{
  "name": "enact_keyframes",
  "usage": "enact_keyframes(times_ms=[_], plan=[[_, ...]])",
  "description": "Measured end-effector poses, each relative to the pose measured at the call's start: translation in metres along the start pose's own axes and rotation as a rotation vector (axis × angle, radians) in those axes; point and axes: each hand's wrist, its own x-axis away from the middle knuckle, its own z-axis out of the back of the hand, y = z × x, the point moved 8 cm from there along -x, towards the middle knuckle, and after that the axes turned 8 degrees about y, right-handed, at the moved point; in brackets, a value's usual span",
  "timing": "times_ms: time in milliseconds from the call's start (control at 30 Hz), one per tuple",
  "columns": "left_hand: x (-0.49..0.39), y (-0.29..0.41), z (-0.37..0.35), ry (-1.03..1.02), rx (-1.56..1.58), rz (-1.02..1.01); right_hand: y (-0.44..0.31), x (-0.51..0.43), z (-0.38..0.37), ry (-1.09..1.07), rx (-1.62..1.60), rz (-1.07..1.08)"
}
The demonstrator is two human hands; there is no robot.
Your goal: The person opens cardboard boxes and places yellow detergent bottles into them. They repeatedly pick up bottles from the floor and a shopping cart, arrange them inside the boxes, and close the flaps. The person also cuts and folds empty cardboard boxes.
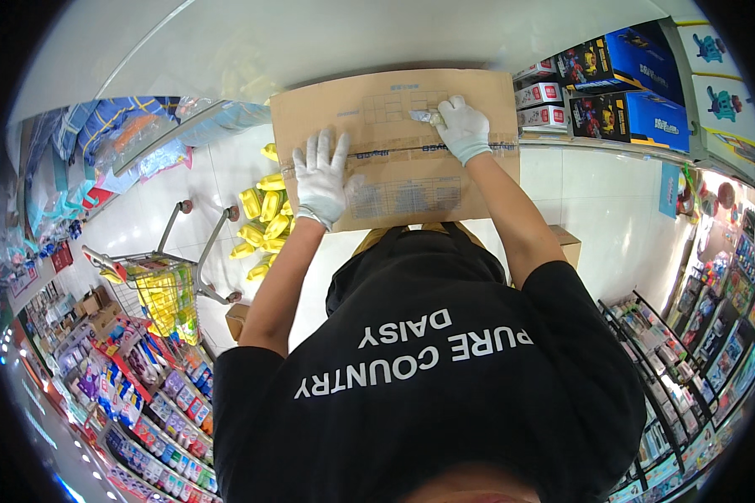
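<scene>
A large taped cardboard box (390, 182) lies before me, with printing on its top and a strip of printed tape across the middle. My left hand (321, 179), in a white glove, rests flat on the left part of the box with its fingers spread. In my gloved right hand (462, 129) is a small tool that looks like a utility knife (423, 116); its tip points left. The right hand is over the upper right part of the box, above the tape line.
Yellow bottles (270, 204) lie on the floor left of the box. Beyond them stands a shopping cart (157, 261) holding yellow packages. Boxed toys (660, 122) fill a shelf at the upper right. A smaller cardboard box (566, 245) sits on the floor by my right arm.
</scene>
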Motion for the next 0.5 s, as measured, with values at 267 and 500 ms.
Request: enact_keyframes(times_ms=[267, 500], plan=[[-0.034, -0.014, -0.072, -0.040, -0.089, 0.154, 0.005, -0.020, -0.004, -0.034, -0.025, -0.034], [-0.059, -0.008, -0.086, -0.242, -0.229, 0.140, 0.004, -0.023, -0.011, -0.064, -0.046, -0.063]])
